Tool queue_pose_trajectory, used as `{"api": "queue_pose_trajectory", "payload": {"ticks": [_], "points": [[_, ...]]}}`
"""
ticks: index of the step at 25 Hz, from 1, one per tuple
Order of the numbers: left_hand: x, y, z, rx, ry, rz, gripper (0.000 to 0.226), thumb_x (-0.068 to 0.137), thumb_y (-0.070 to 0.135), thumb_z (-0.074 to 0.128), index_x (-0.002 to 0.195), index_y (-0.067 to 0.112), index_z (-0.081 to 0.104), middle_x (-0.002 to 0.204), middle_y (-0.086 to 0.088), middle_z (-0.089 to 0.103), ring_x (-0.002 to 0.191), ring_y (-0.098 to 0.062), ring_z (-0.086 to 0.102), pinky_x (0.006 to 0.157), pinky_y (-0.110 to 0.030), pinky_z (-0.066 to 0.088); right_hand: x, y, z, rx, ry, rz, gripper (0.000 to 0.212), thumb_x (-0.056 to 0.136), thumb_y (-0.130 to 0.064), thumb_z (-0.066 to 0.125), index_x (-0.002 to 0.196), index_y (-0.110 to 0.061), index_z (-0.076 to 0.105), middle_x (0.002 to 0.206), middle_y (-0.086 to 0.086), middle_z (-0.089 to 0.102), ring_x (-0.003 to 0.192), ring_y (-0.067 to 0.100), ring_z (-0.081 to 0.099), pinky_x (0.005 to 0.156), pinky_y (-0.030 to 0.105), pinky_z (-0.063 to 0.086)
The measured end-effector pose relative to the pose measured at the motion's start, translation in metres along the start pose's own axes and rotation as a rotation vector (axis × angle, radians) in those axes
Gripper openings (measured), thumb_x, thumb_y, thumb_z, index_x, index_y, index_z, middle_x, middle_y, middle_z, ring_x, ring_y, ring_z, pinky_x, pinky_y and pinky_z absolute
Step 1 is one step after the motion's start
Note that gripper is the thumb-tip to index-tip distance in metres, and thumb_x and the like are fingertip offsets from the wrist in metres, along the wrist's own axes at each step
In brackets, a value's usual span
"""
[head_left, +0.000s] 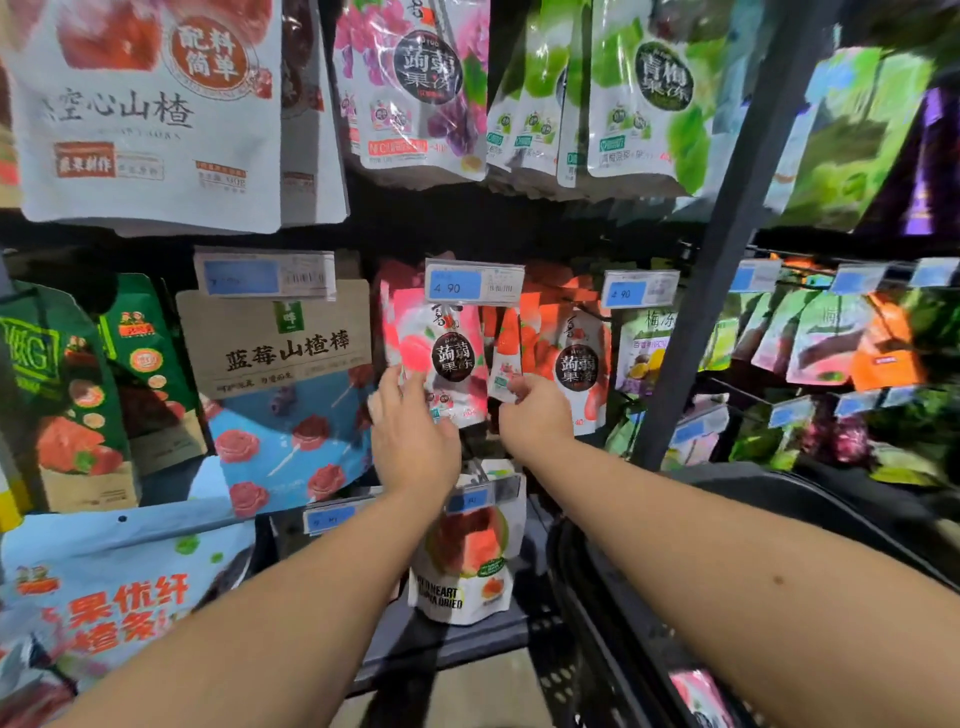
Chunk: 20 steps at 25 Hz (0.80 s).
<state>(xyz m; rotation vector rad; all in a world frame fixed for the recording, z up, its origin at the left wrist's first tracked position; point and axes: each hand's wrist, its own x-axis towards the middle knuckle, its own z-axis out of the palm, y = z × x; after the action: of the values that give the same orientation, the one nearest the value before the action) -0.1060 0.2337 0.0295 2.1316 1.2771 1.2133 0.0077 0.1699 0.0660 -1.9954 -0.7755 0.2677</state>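
Two bare forearms stretch in from the bottom of the view toward the snack pegs. Left hand (410, 431) is up on the pink peach jelly pouch (449, 348), fingers fairly straight and laid against its lower left corner, thumb spread along its bottom edge. That pouch hangs on its hook right under the blue price tag (474, 283). Just beside it, the right hand (535, 415) pinches the lower end of a narrow pouch (506, 358) turned edge-on to us, hanging between the peach one and the strawberry jelly pouch (577, 364). Left of the action hangs the blueberry hawthorn bag (280, 353); below the hands, a watermelon pouch (467, 556); low right, a black basket (779, 512).
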Motion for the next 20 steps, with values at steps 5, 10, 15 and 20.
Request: {"api": "queue_pose_trajectory", "payload": {"ticks": [5, 10, 15, 20], "points": [[-0.059, 0.035, -0.031, -0.167, -0.276, 0.012, 0.019, 0.090, 0.016, 0.067, 0.108, 0.017, 0.071, 0.115, -0.004, 0.063, 0.113, -0.023, 0.057, 0.092, -0.032, 0.044, -0.085, 0.026, -0.068, -0.038, 0.034, 0.006, 0.025, 0.089, -0.006, 0.065, 0.110, -0.017, 0.072, 0.119, 0.005, 0.071, 0.114, 0.025, 0.065, 0.098, 0.031, 0.052], [-0.165, 0.100, -0.060, -0.221, -0.623, 0.115, 0.008, 0.090, 0.016, 0.065, 0.090, 0.021, 0.072, 0.097, -0.002, 0.073, 0.097, -0.021, 0.066, 0.079, -0.026, 0.045, -0.187, 0.062, -0.151, -0.116, 0.076, 0.119, 0.022, 0.082, -0.007, 0.066, 0.098, -0.021, 0.074, 0.101, 0.002, 0.073, 0.092, 0.024, 0.071, 0.081, 0.035, 0.060], [-0.229, 0.125, -0.091, -0.185, -0.781, 0.208, 0.009, 0.090, 0.017, 0.064, 0.093, 0.018, 0.072, 0.101, -0.002, 0.073, 0.102, -0.024, 0.066, 0.084, -0.030, 0.048, -0.259, 0.097, -0.211, -0.057, 0.149, 0.273, 0.010, 0.069, -0.008, 0.065, 0.073, -0.017, 0.068, 0.087, 0.013, 0.075, 0.084, 0.036, 0.073, 0.080, 0.049, 0.061], [-0.242, 0.145, -0.082, -0.149, -0.894, 0.345, 0.006, 0.088, 0.018, 0.064, 0.089, 0.023, 0.068, 0.096, 0.003, 0.071, 0.097, -0.022, 0.067, 0.088, -0.032, 0.053, -0.299, 0.101, -0.242, -0.085, 0.164, 0.400, 0.014, 0.087, 0.000, 0.066, 0.081, -0.013, 0.064, 0.079, 0.016, 0.070, 0.075, 0.029, 0.070, 0.080, 0.049, 0.063]]}}
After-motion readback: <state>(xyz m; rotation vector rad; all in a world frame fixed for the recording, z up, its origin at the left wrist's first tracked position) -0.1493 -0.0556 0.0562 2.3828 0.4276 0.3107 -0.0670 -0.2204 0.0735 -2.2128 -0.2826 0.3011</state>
